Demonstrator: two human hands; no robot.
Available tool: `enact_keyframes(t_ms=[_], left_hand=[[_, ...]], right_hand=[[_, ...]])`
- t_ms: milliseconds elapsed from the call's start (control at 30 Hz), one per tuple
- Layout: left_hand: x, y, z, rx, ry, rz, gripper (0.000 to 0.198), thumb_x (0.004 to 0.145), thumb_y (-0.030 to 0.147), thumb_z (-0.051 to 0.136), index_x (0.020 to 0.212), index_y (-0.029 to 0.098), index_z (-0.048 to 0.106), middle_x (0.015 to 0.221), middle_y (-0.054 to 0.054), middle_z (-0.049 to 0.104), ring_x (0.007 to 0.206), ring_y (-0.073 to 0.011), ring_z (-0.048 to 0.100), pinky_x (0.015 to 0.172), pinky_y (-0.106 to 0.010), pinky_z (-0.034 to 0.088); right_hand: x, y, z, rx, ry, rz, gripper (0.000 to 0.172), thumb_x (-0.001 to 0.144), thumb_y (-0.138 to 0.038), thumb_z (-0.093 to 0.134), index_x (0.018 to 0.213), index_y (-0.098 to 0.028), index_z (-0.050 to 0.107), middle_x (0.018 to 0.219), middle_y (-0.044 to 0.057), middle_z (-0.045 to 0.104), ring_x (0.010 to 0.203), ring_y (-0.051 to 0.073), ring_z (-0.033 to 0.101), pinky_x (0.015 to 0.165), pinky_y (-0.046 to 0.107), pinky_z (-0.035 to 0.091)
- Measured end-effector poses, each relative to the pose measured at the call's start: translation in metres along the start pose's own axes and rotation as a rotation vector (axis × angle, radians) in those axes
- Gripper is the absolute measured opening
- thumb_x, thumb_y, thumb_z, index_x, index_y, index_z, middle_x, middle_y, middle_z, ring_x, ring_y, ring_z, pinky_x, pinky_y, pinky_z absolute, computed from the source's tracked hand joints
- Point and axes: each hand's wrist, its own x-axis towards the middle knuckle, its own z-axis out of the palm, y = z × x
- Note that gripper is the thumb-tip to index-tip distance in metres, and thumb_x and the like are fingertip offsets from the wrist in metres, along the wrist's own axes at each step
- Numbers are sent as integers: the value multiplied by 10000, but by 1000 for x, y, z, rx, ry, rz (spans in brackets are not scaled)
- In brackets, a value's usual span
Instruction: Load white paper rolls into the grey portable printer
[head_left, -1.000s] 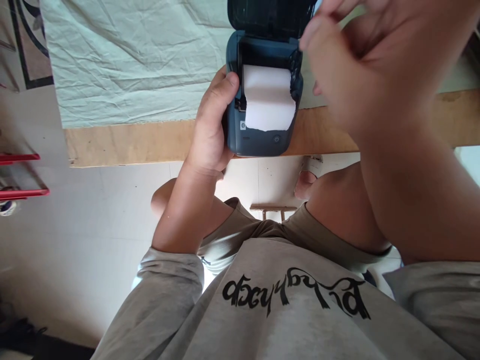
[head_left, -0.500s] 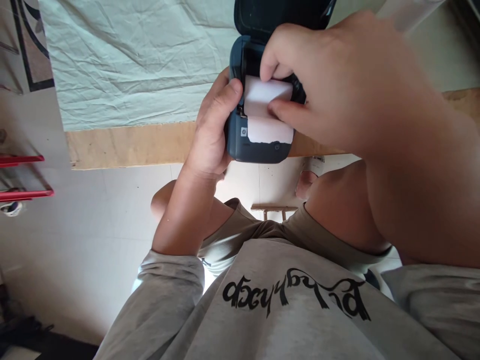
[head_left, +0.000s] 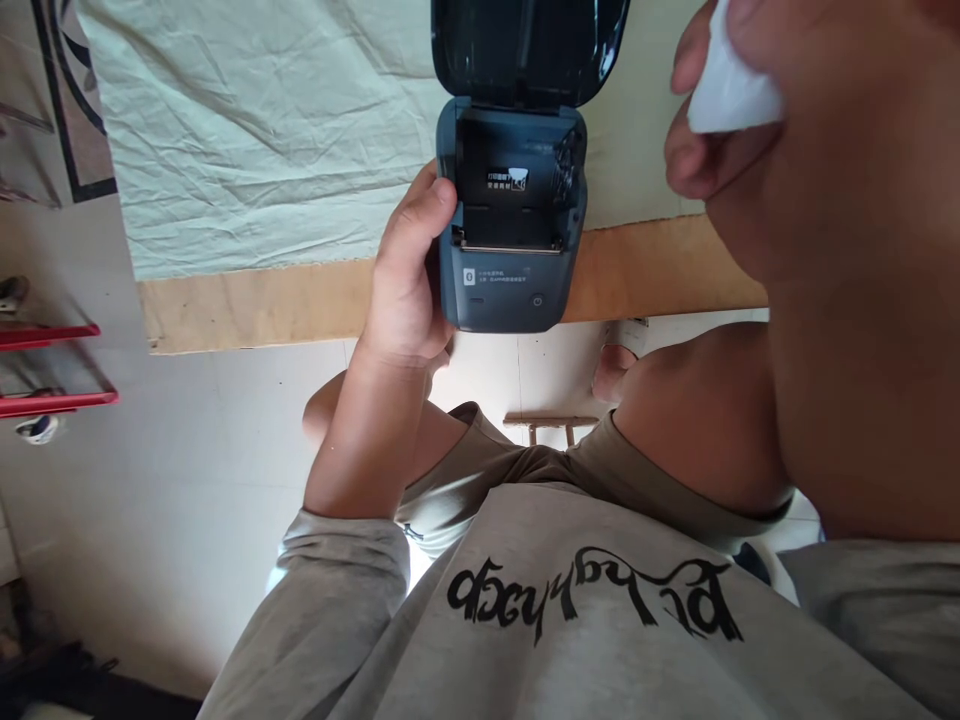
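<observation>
My left hand (head_left: 409,265) is closed round the left side of a dark blue portable label printer (head_left: 514,290), its thumb on the upper edge. The printer's black lid (head_left: 529,50) stands raised at the far side. Its paper compartment (head_left: 506,150) shows bare walls and a small printed sticker, with no roll inside. At the upper right, my right hand (head_left: 787,150) grips a white paper roll (head_left: 731,90), which the fingers and the frame's top edge partly hide. The roll is apart from the printer.
A pale green cloth (head_left: 277,130) covers the table, whose bare wooden edge (head_left: 262,305) faces me. My legs are below that edge, near a small wooden stool (head_left: 551,420). Red bars (head_left: 56,403) of some object stand on the floor at the left.
My right hand has lifted the paper roll out of the printer and carried it up and to the right. The printer has shifted slightly left in my left hand, its lid still raised.
</observation>
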Motion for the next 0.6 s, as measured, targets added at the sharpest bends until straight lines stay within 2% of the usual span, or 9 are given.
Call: enact_keyframes(t_ms=[100,167,233,333,467,533,600], left_hand=[[-2,3,3,22,26,-28,298,843,506,497,946,275,654,972,-48,724,1224,-377,547,856,-456,489],[-3,4,5,37,51,-54,297,846,504,489,942,277,655,967,-47,729,1215,-372,559,861,-459,485],[-3,4,5,45,68,-51,288,840,500,506,939,278,658,988,-43,731,1222,-369,560,872,-451,480],[-2,2,2,48,69,-16,293,823,509,529,937,275,663,1012,-37,732,1231,-366,553,865,-427,480],[-1,0,0,52,54,9,324,832,543,521,930,276,676,1016,-33,727,1203,-359,566,817,-394,486],[-2,-1,3,44,66,34,378,841,601,490,918,281,677,1025,-36,721,1186,-352,578,829,-397,490],[-2,-2,7,37,82,46,445,837,664,450,906,285,672,1010,-50,718,1176,-349,587,848,-408,495]], right_hand=[[-6,6,6,-194,59,-121,283,802,-311,563,1013,-123,569,778,0,551,553,13,486,451,195,410],[-8,9,7,-415,15,-152,344,790,-338,600,1048,-112,576,863,37,604,688,46,548,569,212,468],[-7,13,6,-529,-10,-165,382,756,-346,646,1059,-124,578,1000,59,623,829,66,547,696,226,485],[-4,22,3,-591,-83,-163,397,749,-318,653,1109,-179,557,1127,30,604,856,47,525,761,221,479],[-2,30,4,-638,-129,-129,476,711,-228,646,1173,-228,533,1080,-2,624,846,64,553,811,268,470],[-5,27,3,-625,-116,-143,530,674,-226,676,1185,-212,535,1139,9,604,960,97,581,885,294,480],[-9,20,-4,-560,-69,-172,516,707,-270,673,1197,-194,532,1218,23,555,1108,114,552,998,304,465]])
